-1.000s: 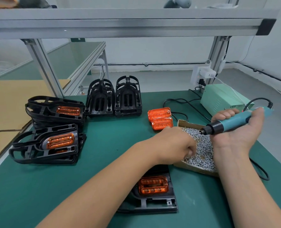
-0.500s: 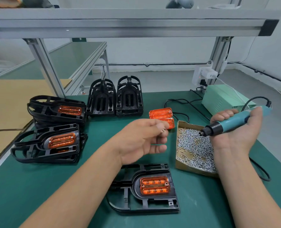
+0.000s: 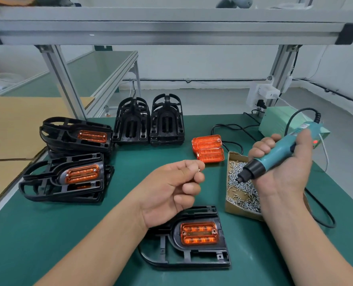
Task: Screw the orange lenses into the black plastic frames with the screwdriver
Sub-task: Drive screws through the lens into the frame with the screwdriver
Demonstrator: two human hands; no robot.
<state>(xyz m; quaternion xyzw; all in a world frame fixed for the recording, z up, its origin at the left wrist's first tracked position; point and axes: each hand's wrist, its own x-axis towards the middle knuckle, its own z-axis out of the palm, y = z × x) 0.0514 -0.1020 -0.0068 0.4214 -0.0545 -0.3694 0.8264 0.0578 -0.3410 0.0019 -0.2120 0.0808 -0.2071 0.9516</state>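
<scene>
A black plastic frame [image 3: 192,259] lies flat near the front of the green mat, with an orange lens [image 3: 199,233] seated in it. Above it my left hand [image 3: 171,188] is raised palm-up and pinches a small screw [image 3: 199,169] between thumb and forefinger. My right hand [image 3: 285,168] grips the teal electric screwdriver [image 3: 274,155], its black tip pointing down-left over a cardboard box of screws [image 3: 241,186]. Two loose orange lenses [image 3: 208,148] lie stacked behind the box.
Stacks of frames with lenses [image 3: 68,174] sit at the left, and two upright stacks of bare black frames [image 3: 148,122] stand at the back. A green power unit [image 3: 281,122] and black cables [image 3: 320,211] lie to the right. An aluminium post [image 3: 64,83] rises at back left.
My left hand lifted out of the screw box and moved left, turning palm-up with a screw pinched in its fingers. The right hand with the screwdriver stayed almost still.
</scene>
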